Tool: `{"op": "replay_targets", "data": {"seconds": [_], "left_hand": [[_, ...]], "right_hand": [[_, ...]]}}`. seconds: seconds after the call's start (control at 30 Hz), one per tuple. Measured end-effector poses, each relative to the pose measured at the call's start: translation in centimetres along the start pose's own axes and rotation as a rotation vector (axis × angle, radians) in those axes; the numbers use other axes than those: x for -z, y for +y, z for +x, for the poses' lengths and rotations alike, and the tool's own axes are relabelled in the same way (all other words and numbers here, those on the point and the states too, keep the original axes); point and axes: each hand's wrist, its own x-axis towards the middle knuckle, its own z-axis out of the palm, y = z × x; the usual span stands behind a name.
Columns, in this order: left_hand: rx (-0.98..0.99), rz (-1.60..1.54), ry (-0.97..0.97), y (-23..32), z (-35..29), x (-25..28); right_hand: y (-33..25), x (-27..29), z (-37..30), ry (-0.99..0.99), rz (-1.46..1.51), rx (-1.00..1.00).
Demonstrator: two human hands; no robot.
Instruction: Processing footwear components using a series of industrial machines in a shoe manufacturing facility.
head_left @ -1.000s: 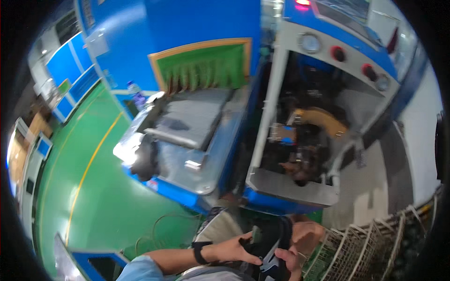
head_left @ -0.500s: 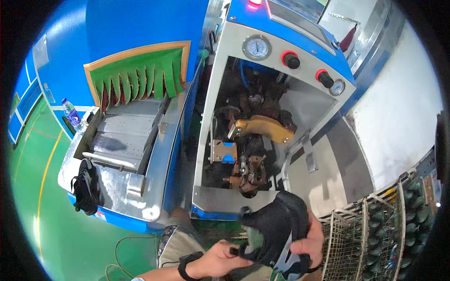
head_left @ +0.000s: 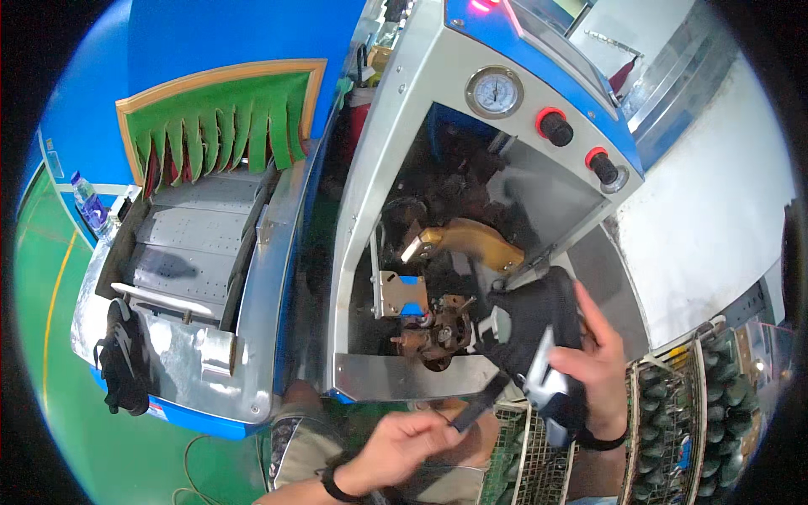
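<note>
My right hand is closed round a black shoe upper with white and grey side trim, tilted in front of the machine's opening. Pinched in my left hand is a black strip, which reaches up toward the shoe's lower edge; whether it is joined there I cannot tell. Behind the shoe, inside the opening, sit a curved brass-coloured arm and a rusty metal clamp.
A second black-and-white shoe lies on the metal-topped conveyor at left, before a green strip curtain. A bottle stands behind it. Wire racks holding dark green shoe lasts stand at lower right. The machine carries a gauge and knobs.
My right hand has raised the shoe up and right, closer to the machine's opening. The black strip now shows stretched out between my left hand and the shoe. The whole view has shifted slightly.
</note>
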Motion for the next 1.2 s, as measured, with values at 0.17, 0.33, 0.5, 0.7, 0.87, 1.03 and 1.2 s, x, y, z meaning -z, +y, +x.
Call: {"op": "replay_targets", "data": {"seconds": [0.17,0.33,0.5,0.7,0.87,1.03,1.2], "left_hand": [[0.064,-0.217,0.023,-0.3,2.1,1.0],[0.147,-0.291,0.132,-1.7,5.4,2.6],[0.185,-0.450,0.160,-2.1,5.8,3.4],[0.176,-0.308,0.223,-2.6,6.9,4.3],[0.155,-0.310,0.255,-2.5,5.9,3.5],[0.216,-0.067,0.249,-3.3,3.6,2.4],[0.143,0.130,0.107,-2.5,1.1,1.1]], "right_hand": [[0.8,-0.6,3.3,-0.086,-0.222,-0.023],[0.4,-3.2,7.3,-0.127,-0.551,-0.055],[3.6,-5.0,10.0,-0.181,-0.988,0.041],[6.0,-6.1,9.8,0.058,-1.012,0.105],[5.6,-6.7,8.8,0.177,-0.984,0.170],[6.4,-7.2,7.9,0.353,-0.954,0.342],[5.5,-8.2,5.4,0.342,-0.905,0.199]]}}
